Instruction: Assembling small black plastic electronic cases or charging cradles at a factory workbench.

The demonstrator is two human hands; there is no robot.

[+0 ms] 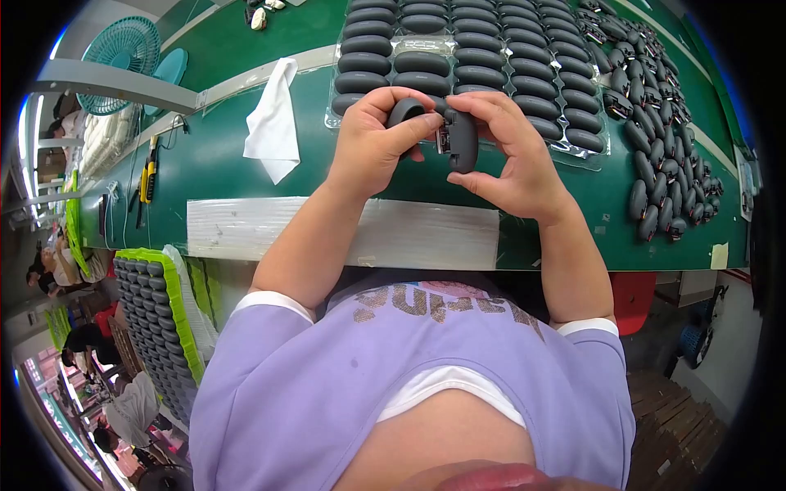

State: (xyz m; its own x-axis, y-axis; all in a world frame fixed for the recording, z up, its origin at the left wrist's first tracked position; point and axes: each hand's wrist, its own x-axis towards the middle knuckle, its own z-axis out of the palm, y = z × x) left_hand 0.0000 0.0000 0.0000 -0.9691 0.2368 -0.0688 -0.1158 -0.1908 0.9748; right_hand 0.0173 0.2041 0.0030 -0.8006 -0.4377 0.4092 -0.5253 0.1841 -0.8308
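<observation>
Over the green table (221,176), my left hand (368,143) pinches a dark grey curved shell (404,110) between thumb and fingers. My right hand (520,155) grips a dark grey oval casing (464,141), fingers at its top and thumb at its lower end. Small metallic parts show on the casing's left side, close to my left fingertips. Whether the shell and casing are joined, I cannot tell. Just beyond my hands lies a clear plastic tray (596,151) with rows of smooth dark oval cases (422,64).
Many loose dark casings (655,164) are heaped at the right. A white cloth (274,127) lies left of my hands. A pale padded strip (344,233) runs along the near edge. Yellow-and-black tools (148,172) and a teal fan (121,61) are at the left.
</observation>
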